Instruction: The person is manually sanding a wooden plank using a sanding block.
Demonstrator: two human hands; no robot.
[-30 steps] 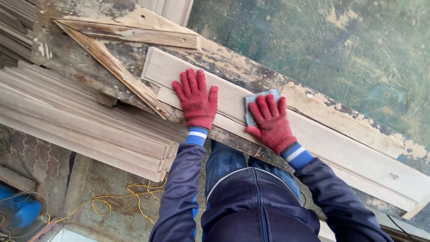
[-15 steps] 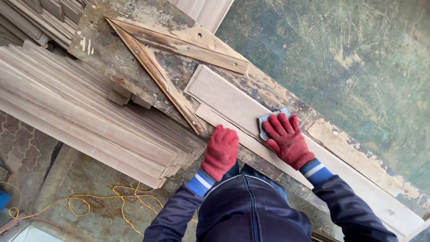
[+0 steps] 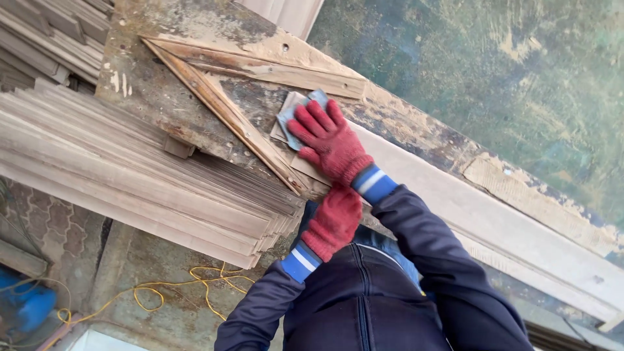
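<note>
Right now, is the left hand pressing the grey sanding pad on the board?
No, the right hand presses the grey sanding pad on the board; the left hand rests at the workbench edge.

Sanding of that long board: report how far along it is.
Done: cannot tell; the board looks evenly pale throughout. In hand: the right hand presses grey sandpaper at the board's far end; the left hand braces the bench edge. Left: the stacked boards alongside.
</note>
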